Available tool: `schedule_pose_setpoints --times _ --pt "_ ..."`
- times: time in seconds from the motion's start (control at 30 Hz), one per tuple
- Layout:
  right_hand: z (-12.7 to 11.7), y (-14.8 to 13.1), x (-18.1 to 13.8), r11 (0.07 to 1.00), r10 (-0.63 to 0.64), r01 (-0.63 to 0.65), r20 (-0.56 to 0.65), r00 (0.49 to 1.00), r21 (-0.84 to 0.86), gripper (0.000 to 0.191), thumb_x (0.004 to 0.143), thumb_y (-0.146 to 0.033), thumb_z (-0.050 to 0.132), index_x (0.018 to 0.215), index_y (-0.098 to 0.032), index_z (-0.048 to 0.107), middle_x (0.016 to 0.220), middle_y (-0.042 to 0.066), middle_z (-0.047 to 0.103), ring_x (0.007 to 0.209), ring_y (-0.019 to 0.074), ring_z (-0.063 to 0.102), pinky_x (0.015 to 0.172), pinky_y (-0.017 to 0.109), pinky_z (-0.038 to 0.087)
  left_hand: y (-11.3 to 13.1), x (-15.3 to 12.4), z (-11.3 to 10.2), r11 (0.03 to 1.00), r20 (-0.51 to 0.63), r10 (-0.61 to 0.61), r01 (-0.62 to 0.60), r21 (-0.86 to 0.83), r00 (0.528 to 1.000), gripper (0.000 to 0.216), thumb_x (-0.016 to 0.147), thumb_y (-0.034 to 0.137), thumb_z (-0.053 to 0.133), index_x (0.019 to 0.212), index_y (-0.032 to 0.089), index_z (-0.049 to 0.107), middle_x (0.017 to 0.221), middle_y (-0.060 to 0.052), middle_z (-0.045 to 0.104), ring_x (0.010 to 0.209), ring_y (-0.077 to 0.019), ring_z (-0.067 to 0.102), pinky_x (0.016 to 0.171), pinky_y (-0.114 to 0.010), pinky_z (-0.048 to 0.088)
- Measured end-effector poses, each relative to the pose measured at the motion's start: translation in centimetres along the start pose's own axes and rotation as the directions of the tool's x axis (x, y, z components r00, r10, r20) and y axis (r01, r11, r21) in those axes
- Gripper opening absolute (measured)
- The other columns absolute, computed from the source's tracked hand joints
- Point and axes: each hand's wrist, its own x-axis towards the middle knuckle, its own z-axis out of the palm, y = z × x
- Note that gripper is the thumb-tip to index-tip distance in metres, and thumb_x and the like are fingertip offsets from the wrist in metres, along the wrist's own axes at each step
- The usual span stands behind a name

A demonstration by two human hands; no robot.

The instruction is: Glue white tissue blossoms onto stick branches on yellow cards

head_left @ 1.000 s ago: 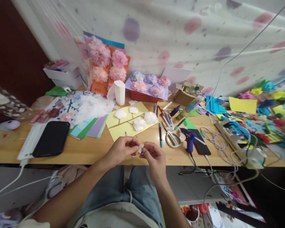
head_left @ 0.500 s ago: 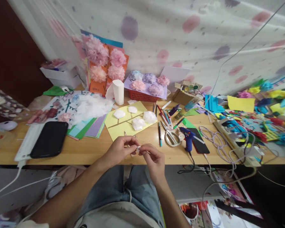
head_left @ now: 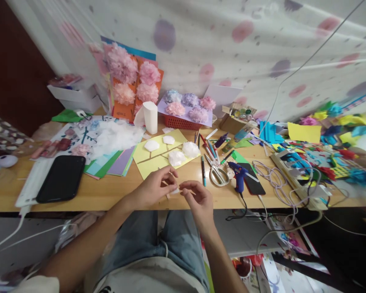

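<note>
My left hand (head_left: 154, 187) and my right hand (head_left: 197, 199) meet above the front edge of the wooden table (head_left: 116, 191). Both pinch one small white piece of tissue (head_left: 176, 190) between thumb and fingertips. Just beyond them lies a yellow sheet (head_left: 158, 152) with a drawn branch and several white tissue flowers (head_left: 176, 158) on it.
Scissors (head_left: 215, 173), coloured pens (head_left: 203, 169), a blue glue gun (head_left: 238, 175) and a dark phone (head_left: 251, 183) lie to the right. A black phone (head_left: 61, 178) sits at left. A white tissue roll (head_left: 150, 117), pink paper flowers (head_left: 131, 81), a red basket (head_left: 183, 122), cables and coloured scraps crowd the back and right.
The white piece has been worked smaller between my fingertips, and both hands have shifted slightly up and forward over the table edge. The view drifted a little.
</note>
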Motion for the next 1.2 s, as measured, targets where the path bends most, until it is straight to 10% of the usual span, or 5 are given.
schedule_pose_setpoints --times 0.27,0.67,1.2 --pt "-0.6 -1.2 2.2 0.982 0.184 -0.188 0.172 0.968 0.011 0.026 0.070 -0.038 0.085 0.082 -0.020 0.070 0.075 0.001 0.072 0.068 0.0146 0.065 0.064 0.026 0.051 2.0 1.3 -0.9 0.980 0.147 0.056 -0.082 0.183 0.988 0.023 0.083 0.021 0.064 0.104 0.023 0.057 0.081 0.000 0.067 0.074 -0.0163 0.066 0.062 -0.023 0.049" --pt "0.6 0.6 1.7 0.979 0.098 -0.062 -0.181 0.979 0.196 0.029 0.066 -0.035 0.089 0.081 -0.020 0.069 0.076 0.001 0.072 0.070 0.0142 0.065 0.070 0.028 0.053 0.0 0.8 0.5 0.998 -0.008 -0.059 0.059 -0.019 0.998 0.039 0.081 0.050 0.071 0.093 0.013 0.074 0.075 -0.005 0.068 0.063 -0.0149 0.061 0.057 -0.026 0.054" --pt "2.0 2.6 1.0 0.998 -0.041 0.055 -0.272 0.961 0.043 0.024 0.077 -0.036 0.082 0.080 -0.017 0.068 0.075 0.002 0.070 0.070 0.0155 0.064 0.068 0.028 0.053 -1.6 0.6 0.5 0.996 -0.093 -0.085 0.086 0.003 0.992 0.033 0.079 0.044 0.070 0.089 0.013 0.074 0.072 -0.003 0.068 0.064 -0.0149 0.064 0.060 -0.025 0.054"
